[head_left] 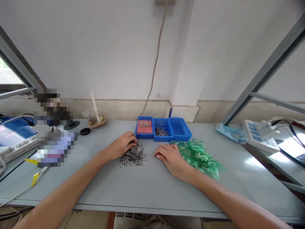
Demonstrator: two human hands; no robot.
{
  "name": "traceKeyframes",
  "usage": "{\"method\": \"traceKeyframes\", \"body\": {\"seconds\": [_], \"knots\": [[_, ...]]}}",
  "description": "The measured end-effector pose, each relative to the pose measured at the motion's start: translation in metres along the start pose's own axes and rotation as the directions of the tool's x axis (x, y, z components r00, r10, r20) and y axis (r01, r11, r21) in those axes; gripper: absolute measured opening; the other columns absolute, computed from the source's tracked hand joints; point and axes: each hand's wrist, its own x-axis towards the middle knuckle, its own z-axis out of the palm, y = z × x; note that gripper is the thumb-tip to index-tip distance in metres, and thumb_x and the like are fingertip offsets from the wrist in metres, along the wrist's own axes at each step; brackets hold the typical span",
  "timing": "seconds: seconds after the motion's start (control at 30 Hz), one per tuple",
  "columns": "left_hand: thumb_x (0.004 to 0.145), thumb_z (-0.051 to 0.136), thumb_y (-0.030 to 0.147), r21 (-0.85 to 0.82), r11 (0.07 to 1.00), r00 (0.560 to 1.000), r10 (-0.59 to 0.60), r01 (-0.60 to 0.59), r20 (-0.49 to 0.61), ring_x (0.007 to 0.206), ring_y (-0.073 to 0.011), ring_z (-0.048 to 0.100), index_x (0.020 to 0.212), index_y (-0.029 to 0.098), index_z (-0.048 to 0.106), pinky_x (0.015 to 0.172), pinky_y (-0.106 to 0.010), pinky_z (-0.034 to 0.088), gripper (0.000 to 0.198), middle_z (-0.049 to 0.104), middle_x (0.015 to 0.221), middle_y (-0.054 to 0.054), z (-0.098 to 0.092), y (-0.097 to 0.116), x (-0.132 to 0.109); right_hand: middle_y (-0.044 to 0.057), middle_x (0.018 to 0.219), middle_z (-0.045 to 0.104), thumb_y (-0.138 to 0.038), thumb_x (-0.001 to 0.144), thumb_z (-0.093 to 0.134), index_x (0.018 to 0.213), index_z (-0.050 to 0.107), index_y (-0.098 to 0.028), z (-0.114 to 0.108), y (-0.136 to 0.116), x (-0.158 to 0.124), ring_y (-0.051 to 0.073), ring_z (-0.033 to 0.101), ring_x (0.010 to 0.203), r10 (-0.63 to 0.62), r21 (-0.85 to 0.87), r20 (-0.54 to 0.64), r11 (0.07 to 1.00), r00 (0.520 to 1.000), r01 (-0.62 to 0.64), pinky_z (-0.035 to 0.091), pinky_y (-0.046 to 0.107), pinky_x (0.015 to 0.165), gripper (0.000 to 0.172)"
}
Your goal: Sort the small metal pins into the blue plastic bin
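Observation:
A loose pile of small metal pins (133,157) lies on the grey table. My left hand (124,144) rests at the pile's upper left edge with its fingers curled; what is between the fingertips is hidden. To the right of the pile, my right hand (170,157) lies low over the table, thumb and fingers closed on one metal pin (153,156) whose end sticks out to the left. Behind the hands stand three blue bins: the left bin (144,136) has a pink-red piece in it, the middle bin (163,138) holds metal pins, and the right bin (181,139) shows a bare floor.
Green plastic bags (202,157) lie beside my right hand. Farther right are a light-blue packet (232,133) and a power strip (258,135). At left stand a clear cup (91,114), a black round object (85,131), another power strip (26,143) and cables.

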Motion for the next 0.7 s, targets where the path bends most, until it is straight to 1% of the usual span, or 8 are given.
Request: {"method": "traceKeyframes", "body": {"seconds": [0.17,0.33,0.53,0.7], "knots": [[0.111,0.045,0.033,0.057,0.998,0.999,0.025,-0.022,-0.040,0.098,-0.0245,0.057,0.099,0.020,0.062,0.091,-0.039,0.049,0.025,0.064,0.105,-0.008,0.004,-0.001,-0.002,0.004,0.111,0.071,-0.022,0.114,0.040,0.108,0.065,-0.026,0.000,-0.001,0.000,0.023,0.061,0.107,0.003,-0.016,-0.004,1.000,1.000,-0.003,0.038,0.043,0.096,0.025],[0.111,0.044,0.033,0.058,0.998,0.997,0.000,0.005,-0.081,0.098,-0.0236,0.060,0.103,0.021,0.062,0.092,-0.039,0.048,0.023,0.068,0.105,-0.006,-0.002,-0.005,-0.003,0.004,0.112,0.071,-0.022,0.114,0.040,0.109,0.064,-0.026,-0.001,-0.001,0.000,0.023,0.061,0.107,0.002,-0.019,-0.010,1.000,1.000,-0.002,0.038,0.043,0.097,0.025],[0.112,0.044,0.035,0.087,0.996,0.999,0.006,-0.003,-0.034,0.101,-0.0236,0.061,0.107,0.022,0.069,0.092,-0.037,0.047,0.028,0.070,0.107,-0.006,-0.008,-0.010,-0.005,0.004,0.112,0.070,-0.024,0.115,0.038,0.109,0.064,-0.026,0.001,0.002,-0.001,0.023,0.061,0.108,-0.003,-0.004,-0.003,1.000,1.000,0.003,0.037,0.043,0.097,0.026],[0.112,0.043,0.039,0.090,0.996,0.999,0.004,-0.001,-0.035,0.104,-0.0249,0.062,0.110,0.023,0.075,0.092,-0.038,0.049,0.036,0.072,0.107,-0.007,-0.007,-0.015,-0.005,0.005,0.113,0.071,-0.025,0.115,0.035,0.109,0.064,-0.026,0.001,0.002,-0.001,0.024,0.061,0.108,-0.001,-0.012,0.008,1.000,1.000,0.001,0.039,0.045,0.097,0.030]]}}
